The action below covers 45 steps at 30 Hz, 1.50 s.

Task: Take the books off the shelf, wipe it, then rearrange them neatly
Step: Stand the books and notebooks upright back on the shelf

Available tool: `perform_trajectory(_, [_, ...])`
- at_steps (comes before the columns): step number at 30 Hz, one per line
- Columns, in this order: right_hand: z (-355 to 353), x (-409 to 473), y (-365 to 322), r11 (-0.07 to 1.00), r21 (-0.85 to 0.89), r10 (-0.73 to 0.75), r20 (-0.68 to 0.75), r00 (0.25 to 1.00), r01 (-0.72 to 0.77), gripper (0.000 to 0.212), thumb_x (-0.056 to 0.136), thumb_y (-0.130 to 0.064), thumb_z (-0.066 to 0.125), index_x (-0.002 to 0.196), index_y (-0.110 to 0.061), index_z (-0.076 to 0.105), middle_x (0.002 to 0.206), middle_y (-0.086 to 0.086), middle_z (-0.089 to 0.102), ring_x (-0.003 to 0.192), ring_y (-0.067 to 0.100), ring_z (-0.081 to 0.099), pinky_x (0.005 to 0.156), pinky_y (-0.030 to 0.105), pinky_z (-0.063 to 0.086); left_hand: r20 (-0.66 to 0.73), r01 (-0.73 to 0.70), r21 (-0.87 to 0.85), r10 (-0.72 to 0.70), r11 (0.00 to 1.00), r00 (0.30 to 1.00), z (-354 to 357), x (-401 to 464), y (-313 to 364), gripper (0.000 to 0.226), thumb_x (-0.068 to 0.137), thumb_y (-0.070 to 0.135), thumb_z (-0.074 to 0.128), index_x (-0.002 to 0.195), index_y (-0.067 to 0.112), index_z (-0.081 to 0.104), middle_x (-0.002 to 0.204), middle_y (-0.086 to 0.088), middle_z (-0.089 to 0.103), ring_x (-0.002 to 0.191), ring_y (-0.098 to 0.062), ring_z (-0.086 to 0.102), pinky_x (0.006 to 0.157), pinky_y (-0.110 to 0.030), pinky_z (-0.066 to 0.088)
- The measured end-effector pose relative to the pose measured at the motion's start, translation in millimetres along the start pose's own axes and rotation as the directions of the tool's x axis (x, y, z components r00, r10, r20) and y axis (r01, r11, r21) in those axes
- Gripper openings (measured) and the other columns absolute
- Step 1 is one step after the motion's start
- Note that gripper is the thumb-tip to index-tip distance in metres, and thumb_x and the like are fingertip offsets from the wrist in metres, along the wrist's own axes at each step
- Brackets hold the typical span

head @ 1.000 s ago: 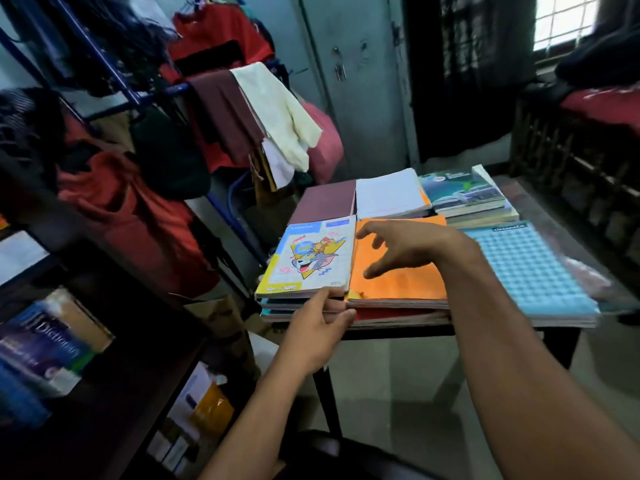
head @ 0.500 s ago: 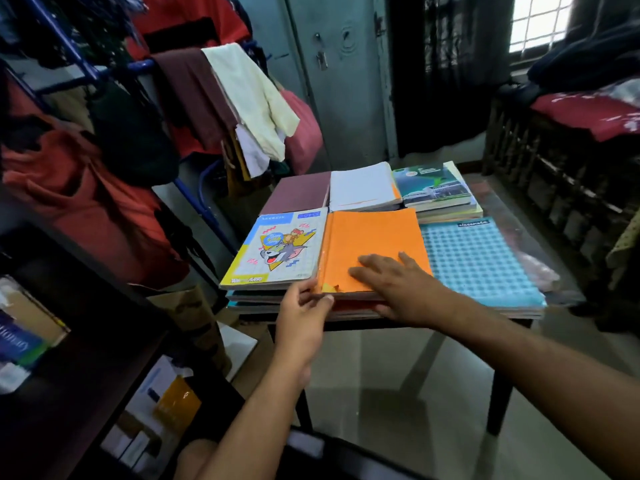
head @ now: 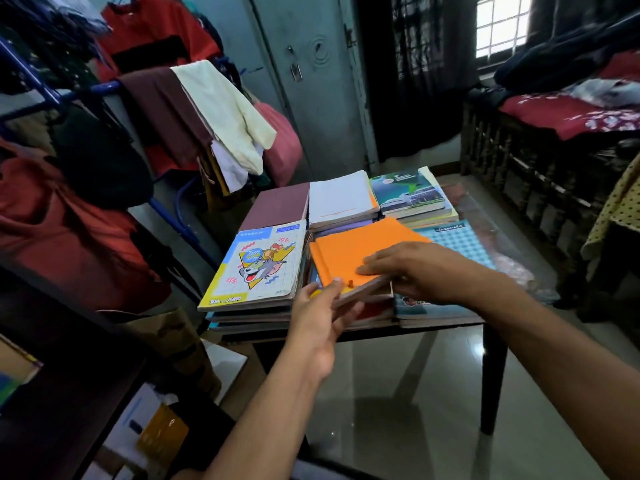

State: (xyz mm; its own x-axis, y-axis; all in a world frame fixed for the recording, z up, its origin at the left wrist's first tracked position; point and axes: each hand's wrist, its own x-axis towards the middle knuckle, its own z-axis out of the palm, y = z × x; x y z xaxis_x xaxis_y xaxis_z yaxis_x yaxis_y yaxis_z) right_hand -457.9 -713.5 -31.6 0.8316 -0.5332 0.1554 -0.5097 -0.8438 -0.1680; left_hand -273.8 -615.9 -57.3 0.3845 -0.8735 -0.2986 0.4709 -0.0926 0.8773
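Nearest to us, our left hand [head: 320,315] reaches up from below and pinches the near left corner of the orange notebook [head: 356,256], thumb on the cover and fingers curled under the edge, while our right hand [head: 415,271] comes in from the right with fingers laid flat on the same cover; whether its thumb hooks under the near edge we cannot tell. The notebook sits tilted on the middle stack at the front edge of the glass-topped table [head: 467,358], directly ahead of both hands, its long axis running away from us and skewed a little rightward; the left hand is the nearer one to the lifted corner. We judge it is being picked up to go back to the dark shelf [head: 69,358] at our left. Just left lies the Tom and Jerry notebook [head: 256,268], right the blue dotted notebook [head: 464,244], and behind them more book stacks [head: 412,195]
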Motion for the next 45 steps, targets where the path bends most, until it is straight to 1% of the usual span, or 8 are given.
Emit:
perform_trajectory(5, [-13,-31,13,0.988,-0.108,0.119,0.075,0.99,-0.11,0.054,0.088,-0.018,0.062,0.134,-0.044,0.052,0.132,-0.015,0.054,0.122,0.015,0.054,0.096,0.037,0.048,0.217,0.073,0.108,-0.095,0.991,0.972,28,-7,-17,0.02,0.097,0.001,0.063,0.104,0.019,0.058,0.084,-0.005,0.077,0.07,-0.021,0.073,0.071,-0.03,0.064])
perform_trajectory(12, [9,-60,26,0.917,-0.299,0.33,0.204,0.922,-0.262,0.071,0.079,-0.017,0.071,0.127,-0.042,0.026,0.127,-0.009,0.031,0.115,0.015,0.038,0.084,0.032,0.046,0.413,-0.038,0.466,-0.18,0.884,0.893,46,1,-42,0.036,0.098,0.012,0.066,0.132,0.023,0.06,0.112,-0.005,0.07,0.099,-0.02,0.071,0.087,-0.041,0.062])
perform_trajectory(15, [6,-60,28,0.898,-0.332,0.382,0.262,0.887,-0.288,0.069,0.077,-0.024,0.074,0.123,-0.042,0.025,0.127,-0.008,0.031,0.115,0.015,0.036,0.079,0.031,0.043,0.426,-0.269,0.735,-0.115,0.623,0.898,40,4,-28,0.014,0.099,0.025,0.065,0.113,0.029,0.065,0.098,-0.005,0.069,0.081,-0.016,0.066,0.07,-0.037,0.059])
perform_trajectory(20, [-4,-51,24,0.922,-0.209,0.378,0.321,0.868,-0.325,0.084,0.073,-0.064,0.077,0.136,-0.047,0.026,0.133,-0.01,0.036,0.125,0.017,0.039,0.096,0.038,0.042,0.294,-0.375,0.915,0.39,0.15,0.873,3,31,-9,0.036,0.095,0.043,0.063,0.128,0.029,0.066,0.113,0.005,0.062,0.107,-0.014,0.06,0.099,-0.036,0.048])
perform_trajectory(26, [26,30,13,0.971,0.006,0.24,0.076,0.968,-0.241,0.09,0.073,-0.083,0.06,0.145,-0.034,0.035,0.144,-0.003,0.042,0.133,0.022,0.042,0.11,0.043,0.038,0.151,-0.198,0.971,0.297,0.134,0.943,-16,47,-18,0.078,0.088,0.051,0.067,0.152,0.022,0.033,0.162,-0.012,0.024,0.146,-0.032,0.032,0.115,-0.044,0.037])
perform_trajectory(30, [68,52,22,0.973,-0.043,0.232,0.077,0.97,-0.229,0.103,0.059,-0.091,0.033,0.147,-0.037,0.035,0.151,-0.002,0.039,0.139,0.022,0.038,0.118,0.045,0.021,0.09,-0.126,0.983,0.254,0.13,0.963,-13,51,-20,0.08,0.088,0.053,0.065,0.154,0.024,0.028,0.16,-0.012,0.026,0.145,-0.035,0.028,0.116,-0.045,0.034])
perform_trajectory(41, [83,53,35,0.977,0.068,0.203,-0.01,0.979,-0.202,0.101,0.058,-0.088,0.032,0.143,-0.036,0.046,0.143,-0.005,0.047,0.136,0.021,0.042,0.118,0.044,0.02,0.035,-0.035,0.999,0.125,-0.002,0.992,-1,50,-14,0.092,0.086,0.066,0.059,0.158,0.027,0.017,0.158,-0.019,0.023,0.145,-0.04,0.026,0.117,-0.048,0.033])
perform_trajectory(45, [88,56,39,0.981,0.103,0.168,-0.012,0.986,-0.166,0.089,0.064,-0.077,0.039,0.143,-0.037,0.046,0.141,-0.006,0.049,0.134,0.019,0.045,0.116,0.048,0.023,-0.001,-0.016,0.991,0.128,0.13,0.992,4,54,4,0.09,0.084,0.063,0.064,0.156,0.025,0.025,0.151,-0.01,0.044,0.138,-0.035,0.042,0.112,-0.043,0.039])
